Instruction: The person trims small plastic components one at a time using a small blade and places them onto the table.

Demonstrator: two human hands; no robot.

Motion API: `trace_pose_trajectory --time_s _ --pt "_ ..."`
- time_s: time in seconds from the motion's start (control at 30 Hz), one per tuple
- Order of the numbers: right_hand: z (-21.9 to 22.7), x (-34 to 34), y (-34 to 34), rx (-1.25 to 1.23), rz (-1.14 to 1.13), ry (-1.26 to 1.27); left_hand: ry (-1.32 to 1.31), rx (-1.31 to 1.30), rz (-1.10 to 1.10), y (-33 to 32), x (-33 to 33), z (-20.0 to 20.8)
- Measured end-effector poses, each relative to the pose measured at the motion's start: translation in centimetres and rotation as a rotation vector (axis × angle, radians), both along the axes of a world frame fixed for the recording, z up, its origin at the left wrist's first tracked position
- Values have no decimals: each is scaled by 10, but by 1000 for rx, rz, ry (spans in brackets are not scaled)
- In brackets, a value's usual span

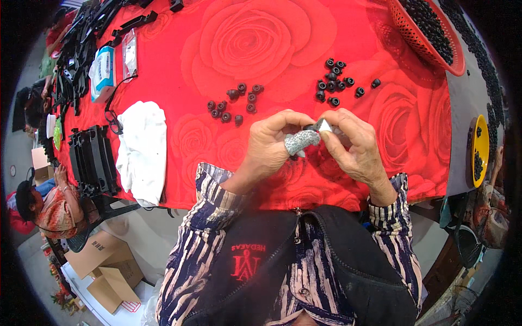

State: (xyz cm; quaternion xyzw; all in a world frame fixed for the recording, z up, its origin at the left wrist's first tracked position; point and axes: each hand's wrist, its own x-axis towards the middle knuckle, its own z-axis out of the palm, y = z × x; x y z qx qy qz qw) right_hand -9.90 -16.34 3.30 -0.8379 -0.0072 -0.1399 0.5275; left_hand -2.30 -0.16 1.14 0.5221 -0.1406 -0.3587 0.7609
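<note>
My left hand (265,145) and my right hand (360,142) meet over the red tablecloth near its front edge. A grey speckled cover (300,142) is wrapped round my left thumb. My left fingers are closed on a small black part (309,127), mostly hidden. Pinched between my right thumb and fingers is a small white pointed piece (324,126), its tip close to the black part; its exact kind cannot be made out. Beyond my hands lie two loose groups of small black round parts, one at the left (222,106) and one at the right (331,85).
A red basket (399,24) of black parts stands at the far right, with a yellow tray (483,136) below it. To the left lie a white cloth (141,152), black strips (92,160) and a tissue box (102,76). Another person (57,209) sits at the left.
</note>
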Motion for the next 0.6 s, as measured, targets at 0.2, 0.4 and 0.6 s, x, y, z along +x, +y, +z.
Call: trace_pose_trajectory --time_s 0.2,0.4,0.6 --pt "-2 -1 -1 -8 -17 -27 5 8 7 0 -1 4" --pt "0 -2 -1 3 -3 1 13 18 -14 1 -1 4" --pt "-1 -1 -2 -26 0 -21 1 0 -28 1 -2 1"
